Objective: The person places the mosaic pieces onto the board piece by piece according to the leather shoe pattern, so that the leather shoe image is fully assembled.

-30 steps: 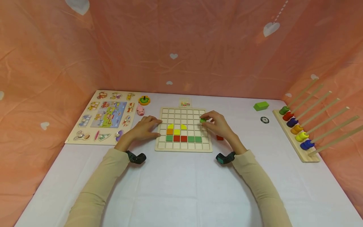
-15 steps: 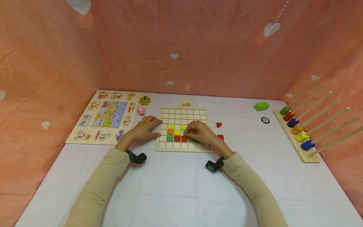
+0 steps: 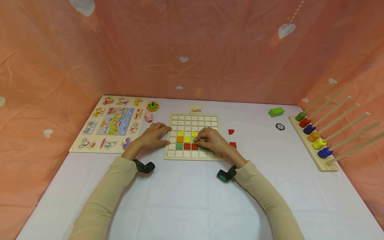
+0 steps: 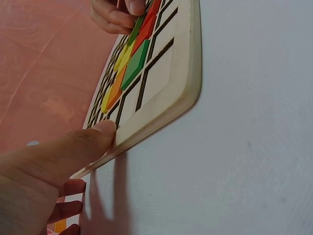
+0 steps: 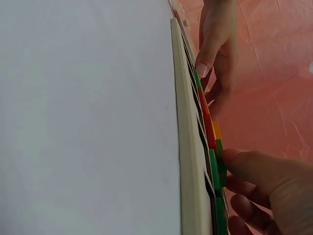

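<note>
A wooden grid board point(image 3: 186, 158) lies flat at the middle of the table. My right hand point(image 3: 211, 140) pinches a light green tile point(image 3: 194, 141) at a cell above a red tile point(image 3: 194, 146). In the right wrist view the thumb presses that green tile point(image 5: 221, 164) edge-on; whether it sits fully in the cell I cannot tell. My left hand point(image 3: 153, 136) rests at the board's left side, thumb on the rim in the left wrist view, fingers relaxed. Nearby cells hold yellow point(image 3: 187, 139), orange point(image 3: 180, 139) and dark green point(image 3: 179, 146) tiles.
Two red pieces point(image 3: 231, 132) lie right of the board. A pattern card point(image 3: 196, 108) stands behind it. Left are a picture puzzle point(image 3: 115, 120) and a pink pig point(image 3: 148, 117). Right are a green block point(image 3: 276, 112), a round chip point(image 3: 280, 126) and a peg rack point(image 3: 331, 166).
My right hand carried the light green tile leftward from the board's right edge to the cell above the red tile, then stayed there. The left hand kept its place.
</note>
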{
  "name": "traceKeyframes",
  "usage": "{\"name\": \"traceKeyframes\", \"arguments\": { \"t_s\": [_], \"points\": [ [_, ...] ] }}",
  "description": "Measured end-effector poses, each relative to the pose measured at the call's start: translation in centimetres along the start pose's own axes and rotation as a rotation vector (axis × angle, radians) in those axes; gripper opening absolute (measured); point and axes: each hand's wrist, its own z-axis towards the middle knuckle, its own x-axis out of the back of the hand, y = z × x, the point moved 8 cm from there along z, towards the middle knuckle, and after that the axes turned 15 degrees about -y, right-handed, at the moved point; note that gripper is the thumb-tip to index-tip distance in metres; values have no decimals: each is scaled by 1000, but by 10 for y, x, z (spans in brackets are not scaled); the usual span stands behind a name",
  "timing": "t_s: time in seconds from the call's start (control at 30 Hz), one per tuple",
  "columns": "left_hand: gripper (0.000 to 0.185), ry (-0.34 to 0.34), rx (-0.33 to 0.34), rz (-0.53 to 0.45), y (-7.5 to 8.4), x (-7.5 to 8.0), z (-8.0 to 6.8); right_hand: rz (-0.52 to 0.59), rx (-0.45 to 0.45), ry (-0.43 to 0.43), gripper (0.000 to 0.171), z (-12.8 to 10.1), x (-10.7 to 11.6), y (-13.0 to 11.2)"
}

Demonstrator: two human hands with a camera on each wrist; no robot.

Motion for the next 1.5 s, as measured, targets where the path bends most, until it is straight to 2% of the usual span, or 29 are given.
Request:
{"name": "traceKeyframes", "arguments": {
  "t_s": [0.23,0.5,0.67,0.77,0.9,1.2,1.33,1.5],
  "points": [
    [62,0,7,-5,0,0,0,9,5,21,6,1,1,5],
    [62,3,6,-5,-2,-1,0,-23,-33,30,9,3,0,5],
    [62,7,0,-6,-2,-1,0,-43,-21,23,10,-1,4,2],
    [62,5,1,-7,-3,-1,1,-12,-26,42,12,-9,11,5],
    [62,2,6,-12,-4,-2,1,38,-76,91,16,-25,25,15],
    [62,0,5,-16,-5,-1,2,30,-114,169,22,-64,53,34],
    [63,-3,6,-19,-4,-1,1,35,-135,163,26,-78,58,41],
    [63,-8,6,-13,-2,-1,1,47,-151,113,37,-90,57,50]
  ]
}}
